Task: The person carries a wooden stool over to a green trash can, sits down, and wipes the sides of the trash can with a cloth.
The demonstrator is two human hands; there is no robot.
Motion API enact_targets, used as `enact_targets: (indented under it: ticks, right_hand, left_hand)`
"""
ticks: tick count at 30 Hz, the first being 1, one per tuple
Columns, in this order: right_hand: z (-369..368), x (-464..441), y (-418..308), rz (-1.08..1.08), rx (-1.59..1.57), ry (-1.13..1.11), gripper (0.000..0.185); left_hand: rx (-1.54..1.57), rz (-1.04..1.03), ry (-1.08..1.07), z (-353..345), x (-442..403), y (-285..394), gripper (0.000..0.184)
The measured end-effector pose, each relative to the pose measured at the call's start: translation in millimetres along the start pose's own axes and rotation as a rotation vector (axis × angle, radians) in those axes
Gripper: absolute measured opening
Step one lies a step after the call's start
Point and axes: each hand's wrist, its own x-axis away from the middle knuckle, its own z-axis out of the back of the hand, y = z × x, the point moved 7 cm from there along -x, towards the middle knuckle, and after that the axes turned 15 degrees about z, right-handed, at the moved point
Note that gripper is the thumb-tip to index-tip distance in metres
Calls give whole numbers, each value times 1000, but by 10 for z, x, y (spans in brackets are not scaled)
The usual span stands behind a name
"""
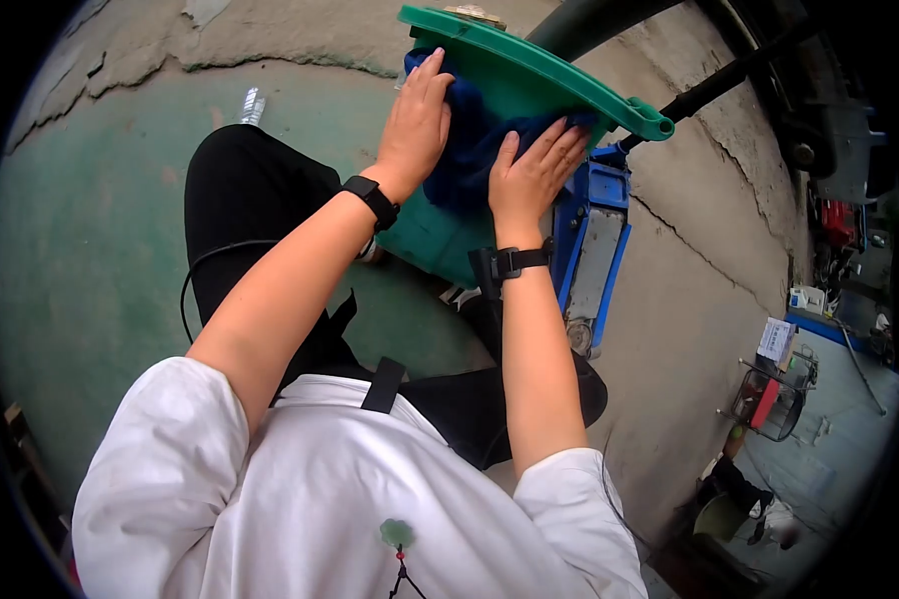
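A green plastic bin with a thick rim stands tilted in front of me, its lower part between my legs. A dark blue cloth lies bunched against its near side. My left hand rests on the cloth's left part with fingers stretched upward near the rim. On the right part of the cloth, my right hand lies flat with its fingers extended and thumb apart. Both palms face the bin and are hidden. Each wrist wears a black band.
A blue floor jack stands just right of the bin, with a dark bar rising behind it. A clear plastic bottle lies on the green floor at left. Farther right are a box and a wire rack.
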Motion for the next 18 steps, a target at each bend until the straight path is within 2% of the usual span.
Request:
enact_targets:
  ticks: [2, 3, 4, 6, 9, 12, 13, 16, 18]
  right_hand:
    - [-239, 49, -249, 122, 73, -156, 62]
    - [-362, 68, -413, 249, 38, -221, 60]
    - [-448, 104, -564, 375, 1, -289, 57]
    - [-455, 157, -628, 441, 34, -300, 52]
    - [-340, 118, -545, 481, -11, -272, 44]
    - [-8, -117, -372, 220, -56, 21, 41]
    - [176, -276, -420, 218, -5, 151, 36]
    - [369, -839, -742, 385, 16, 268, 34]
    - [150, -1081, -932, 511, 116, 118, 36]
  left_hand:
    - [-29, -42, -73, -212, 62, -107, 49]
    - [-129, -100, -109, -283, 161, -153, 58]
    - [-149, -117, -140, -322, 265, -207, 56]
    - [-201, -102, -118, -303, 413, -391, 52]
    - [-75, -94, -172, -102, 420, -438, 46]
    - [48, 6, -99, 105, 230, -454, 40]
    - [144, 34, 48, 254, 120, -415, 37]
    - [308, 88, 378, 639, -237, -257, 38]
    - [266, -14, 377, 706, -469, -44, 38]
